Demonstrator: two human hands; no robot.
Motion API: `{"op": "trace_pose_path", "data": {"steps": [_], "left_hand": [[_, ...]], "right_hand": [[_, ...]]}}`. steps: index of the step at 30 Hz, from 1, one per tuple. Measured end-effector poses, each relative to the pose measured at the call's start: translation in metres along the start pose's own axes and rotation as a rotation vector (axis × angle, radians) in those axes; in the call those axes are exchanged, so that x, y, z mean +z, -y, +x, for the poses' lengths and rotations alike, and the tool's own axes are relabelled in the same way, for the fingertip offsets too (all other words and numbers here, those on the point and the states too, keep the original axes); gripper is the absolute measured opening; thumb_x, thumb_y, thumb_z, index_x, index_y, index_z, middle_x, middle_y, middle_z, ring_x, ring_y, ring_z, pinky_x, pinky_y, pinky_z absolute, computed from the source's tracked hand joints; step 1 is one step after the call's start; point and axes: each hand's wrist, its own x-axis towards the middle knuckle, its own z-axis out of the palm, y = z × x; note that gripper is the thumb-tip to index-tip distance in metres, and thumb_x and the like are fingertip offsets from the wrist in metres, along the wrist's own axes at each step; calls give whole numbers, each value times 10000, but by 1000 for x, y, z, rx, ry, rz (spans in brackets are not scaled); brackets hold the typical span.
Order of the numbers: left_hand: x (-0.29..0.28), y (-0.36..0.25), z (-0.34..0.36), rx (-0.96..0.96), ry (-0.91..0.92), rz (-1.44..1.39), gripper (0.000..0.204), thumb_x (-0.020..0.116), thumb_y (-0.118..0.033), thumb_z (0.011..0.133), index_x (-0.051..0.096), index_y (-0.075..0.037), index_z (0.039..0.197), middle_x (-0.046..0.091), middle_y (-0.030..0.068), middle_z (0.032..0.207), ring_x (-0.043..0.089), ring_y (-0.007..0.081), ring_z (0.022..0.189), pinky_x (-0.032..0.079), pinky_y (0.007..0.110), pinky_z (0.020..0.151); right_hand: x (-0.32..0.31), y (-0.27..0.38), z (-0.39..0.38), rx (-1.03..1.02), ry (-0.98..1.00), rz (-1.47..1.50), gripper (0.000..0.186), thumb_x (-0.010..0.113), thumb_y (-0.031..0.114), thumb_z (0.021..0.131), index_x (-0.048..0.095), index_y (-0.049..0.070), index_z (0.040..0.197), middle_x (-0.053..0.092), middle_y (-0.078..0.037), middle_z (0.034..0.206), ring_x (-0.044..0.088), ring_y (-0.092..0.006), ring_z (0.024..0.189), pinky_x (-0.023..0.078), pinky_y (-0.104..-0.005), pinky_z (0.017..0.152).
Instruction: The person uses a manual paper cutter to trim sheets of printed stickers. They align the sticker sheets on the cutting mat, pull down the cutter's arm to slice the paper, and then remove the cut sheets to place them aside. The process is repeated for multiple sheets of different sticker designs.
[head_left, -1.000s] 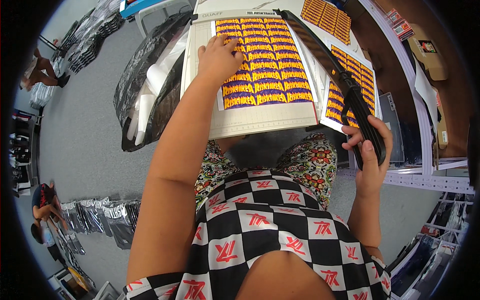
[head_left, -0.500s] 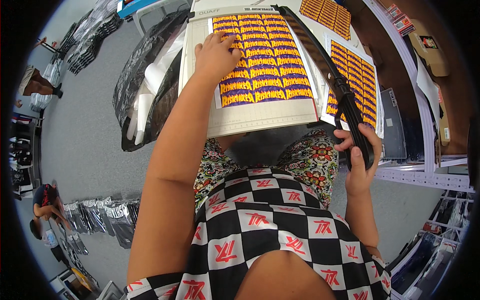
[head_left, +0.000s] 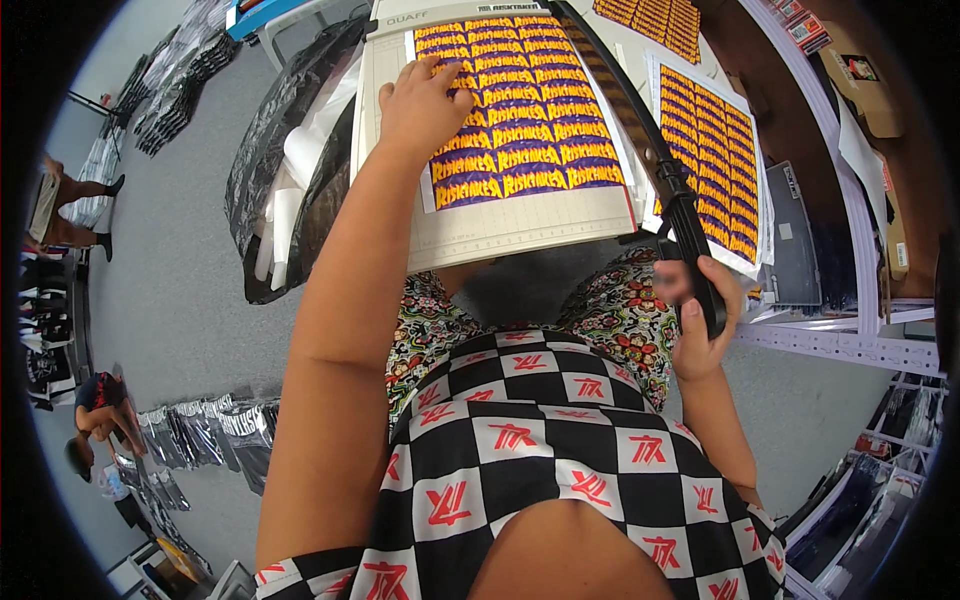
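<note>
A cream paper cutter board (head_left: 520,220) holds a sheet (head_left: 520,125) of repeated yellow-and-purple printed stickers. My left hand (head_left: 425,105) lies on this sheet's left part with fingers apart. Along the board's right side runs the cutter's black blade arm (head_left: 665,160); my right hand (head_left: 705,320) grips its handle, fingertips slightly blurred. Beside the board, partly behind the arm, lies another printed sheet (head_left: 715,150) on white paper, and a third (head_left: 650,25) is farther back.
A black plastic bag (head_left: 260,190) with white rolls (head_left: 305,150) is left of the board. Bagged garments (head_left: 200,435) lie on the floor near a bending co-worker (head_left: 105,405); another person's legs (head_left: 80,190) show upper left. A purple metal rack (head_left: 840,345) stands at right.
The cutter's arm and my right hand have moved left and slightly down in the view. The board, sheets and left hand appear slightly higher and further left.
</note>
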Motion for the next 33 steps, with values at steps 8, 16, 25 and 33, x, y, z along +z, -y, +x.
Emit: {"op": "trace_pose_path", "data": {"steps": [8, 16, 25, 33], "left_hand": [[0, 1, -1, 25, -22, -26, 414, 457, -308, 744, 530, -176, 1129, 436, 79, 1227, 359, 193, 1175, 246, 458, 936], [1, 2, 0, 28, 2, 32, 405, 435, -329, 773, 504, -211, 1155, 421, 70, 1248, 364, 198, 1179, 245, 436, 947], [2, 2, -1, 55, -46, 3, 398, 462, -311, 755, 533, -177, 1123, 450, 83, 1213, 374, 201, 1164, 262, 448, 926], [0, 2, 0, 30, 12, 30, 403, 441, -330, 783, 500, -205, 1162, 419, 61, 1252, 363, 192, 1181, 241, 437, 952]], "right_hand": [[1, -15, -10, -37, 1, 31, 338, 461, 106, 840, 368, -4, 1146, 513, -107, 768, 541, -223, 856, 428, -302, 703], [0, -27, -16, -89, -4, 25, 335, 466, 91, 831, 376, -3, 1140, 516, -109, 780, 543, -224, 830, 429, -300, 686], [1, -35, -20, -113, -15, 21, 332, 470, 93, 829, 381, 1, 1136, 515, -106, 777, 546, -233, 834, 429, -307, 687], [2, -38, -23, -122, -24, 35, 329, 467, 94, 833, 374, 5, 1136, 518, -113, 795, 545, -231, 839, 431, -303, 685]]}}
